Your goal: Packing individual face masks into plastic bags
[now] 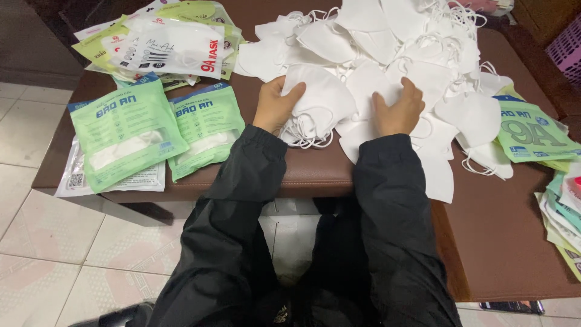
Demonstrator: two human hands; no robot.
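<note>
Even, soft overhead light, sharp focus throughout (slight glare on the plastic packets (181, 45)), faint shadows.

Your left hand (275, 108) clasps a stack of white face masks (318, 106) on the brown table (315, 172), thumb on top. Your right hand (397, 110) lies flat on the loose mask pile (387, 42). 2 green mask packets (160, 130) lie left of it.

pale tiled floor (36, 242) at left; brown padded bench (315, 172); brown wooden table (508, 242) at right
</note>
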